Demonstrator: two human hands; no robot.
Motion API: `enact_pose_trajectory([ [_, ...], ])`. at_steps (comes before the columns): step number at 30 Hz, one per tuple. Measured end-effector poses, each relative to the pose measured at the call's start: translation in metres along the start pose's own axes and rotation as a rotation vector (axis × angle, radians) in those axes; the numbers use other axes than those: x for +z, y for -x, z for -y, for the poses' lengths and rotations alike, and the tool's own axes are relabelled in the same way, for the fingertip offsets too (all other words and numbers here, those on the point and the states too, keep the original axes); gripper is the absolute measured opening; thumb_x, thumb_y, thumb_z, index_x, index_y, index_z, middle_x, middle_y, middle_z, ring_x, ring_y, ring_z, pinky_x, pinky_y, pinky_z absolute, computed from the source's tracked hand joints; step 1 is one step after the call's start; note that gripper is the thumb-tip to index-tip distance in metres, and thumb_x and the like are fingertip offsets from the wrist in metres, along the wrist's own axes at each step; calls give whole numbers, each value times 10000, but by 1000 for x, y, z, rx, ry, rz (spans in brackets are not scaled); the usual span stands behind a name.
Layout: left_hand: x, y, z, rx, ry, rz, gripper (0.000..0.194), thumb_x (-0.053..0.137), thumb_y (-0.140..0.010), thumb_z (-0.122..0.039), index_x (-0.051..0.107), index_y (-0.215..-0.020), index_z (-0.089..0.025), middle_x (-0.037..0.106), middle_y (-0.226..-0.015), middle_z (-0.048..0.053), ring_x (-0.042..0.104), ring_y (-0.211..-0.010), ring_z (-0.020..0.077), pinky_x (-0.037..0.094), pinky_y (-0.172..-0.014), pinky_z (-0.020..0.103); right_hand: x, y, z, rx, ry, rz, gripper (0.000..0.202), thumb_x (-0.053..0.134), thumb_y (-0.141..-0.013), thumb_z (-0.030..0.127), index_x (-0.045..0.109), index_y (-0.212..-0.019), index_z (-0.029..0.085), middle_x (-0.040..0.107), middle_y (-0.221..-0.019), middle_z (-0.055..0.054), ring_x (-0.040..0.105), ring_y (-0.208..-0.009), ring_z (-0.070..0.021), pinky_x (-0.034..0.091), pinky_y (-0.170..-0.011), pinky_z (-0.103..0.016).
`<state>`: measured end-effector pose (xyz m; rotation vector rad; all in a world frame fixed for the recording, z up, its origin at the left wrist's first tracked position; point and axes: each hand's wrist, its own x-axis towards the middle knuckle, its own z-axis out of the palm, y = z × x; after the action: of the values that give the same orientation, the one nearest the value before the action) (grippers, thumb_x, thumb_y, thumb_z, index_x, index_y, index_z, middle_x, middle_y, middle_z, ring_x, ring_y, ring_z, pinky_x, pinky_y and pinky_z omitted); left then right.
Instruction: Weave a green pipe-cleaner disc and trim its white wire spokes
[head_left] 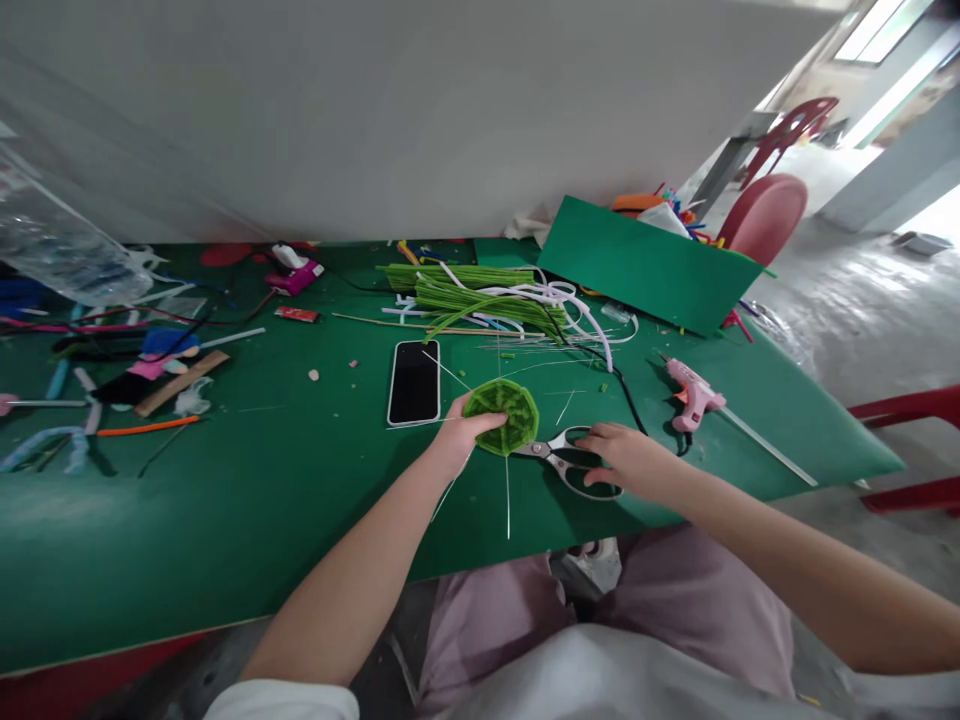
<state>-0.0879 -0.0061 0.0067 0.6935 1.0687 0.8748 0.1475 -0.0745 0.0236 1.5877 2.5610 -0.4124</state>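
- The green many-sided piece (517, 408) is at the near middle of the scene, in the left hand (454, 436), whose thumb presses on its upper face.
- Its rim looks closed all the way round and its middle looks largely filled with fuzzy green ribs; the underside is hidden.
- Thin wires (508, 500) reach out beyond the rim on several sides, bare and apparently untrimmed, so the piece looks shaped but its ends unfinished.
- The right hand (630, 460) holds the scissors (559, 462) by the handle loops, with the blades at the right near edge of the piece; whether the tips touch it or pass beneath, I cannot tell.
- Just left of the piece lies a phone (415, 383), screen dark.
- On the far side are loose green stems (476, 300) and pale strips (596, 328), with small green scraps (508, 356) nearby.
- To the right, a pink glue gun (696, 395) rests on the green surface (300, 520), a pale stick in its back end; a green board (645, 262) lies farther off.
- Far left sits a small doll-like figure (159, 352) among coloured pieces.
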Motion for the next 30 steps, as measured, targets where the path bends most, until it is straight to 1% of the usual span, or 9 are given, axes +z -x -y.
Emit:
enact_pose_trajectory([
  [5,-1,2,-1,6,29,30,622,775,-434,-158,558,-1018,-170,639,-769,24,613,-784,234,464,-756,420,3,1,7,58,26,-9,273,580,-745,252,574,-991,135,607,-910,-123,588,-821,-236,459,-714,-334],
  [10,-1,4,-2,-8,21,87,484,773,-423,-163,599,-873,-140,647,-790,48,610,-800,249,435,-794,459,7,12,5,174,-20,-52,261,505,-730,214,534,-983,156,622,-889,-90,599,-719,-198,433,-626,-286],
  [13,-3,4,-3,-15,30,198,398,751,-453,-142,628,-831,-128,652,-777,56,610,-784,247,439,-773,444,9,21,-1,234,-118,-82,209,499,-734,238,523,-931,171,628,-839,-60,590,-686,-181,421,-599,-274],
  [15,-5,4,-3,-22,48,304,336,728,-484,-127,647,-811,-122,659,-752,55,613,-745,231,453,-742,409,10,28,-5,266,-171,-131,176,519,-730,275,519,-881,185,621,-815,-47,582,-687,-178,422,-604,-274],
  [17,-6,4,-3,-36,81,365,294,704,-506,-115,657,-796,-122,666,-731,51,616,-697,215,468,-694,378,11,36,-9,297,-214,-185,179,535,-726,296,517,-873,196,615,-807,-39,576,-692,-174,429,-622,-276],
  [20,-7,5,-3,-35,157,408,312,655,-516,-91,659,-827,-128,671,-706,49,620,-664,207,473,-637,341,15,49,-17,357,-299,-277,271,552,-734,343,515,-962,201,614,-868,-46,567,-708,-170,440,-647,-280],
  [24,-7,5,-5,7,200,514,461,610,-546,-65,633,-997,-157,677,-779,51,629,-770,219,476,-662,317,20,68,-25,478,-525,-377,411,551,-729,476,511,-1024,192,606,-876,-56,559,-726,-184,458,-638,-285],
  [27,-6,4,-4,-17,159,510,481,611,-567,-75,621,-1039,-168,673,-864,58,627,-799,223,480,-716,351,20,79,-22,463,-735,-343,430,507,-750,516,514,-1045,203,597,-895,-55,562,-788,-203,470,-677,-295],
  [30,-3,5,-3,-82,98,479,444,634,-556,-113,636,-999,-145,670,-871,72,628,-705,210,479,-710,384,16,83,-10,389,-839,-230,443,517,-746,518,512,-1060,205,584,-953,-62,548,-863,-224,457,-746,-307],
])
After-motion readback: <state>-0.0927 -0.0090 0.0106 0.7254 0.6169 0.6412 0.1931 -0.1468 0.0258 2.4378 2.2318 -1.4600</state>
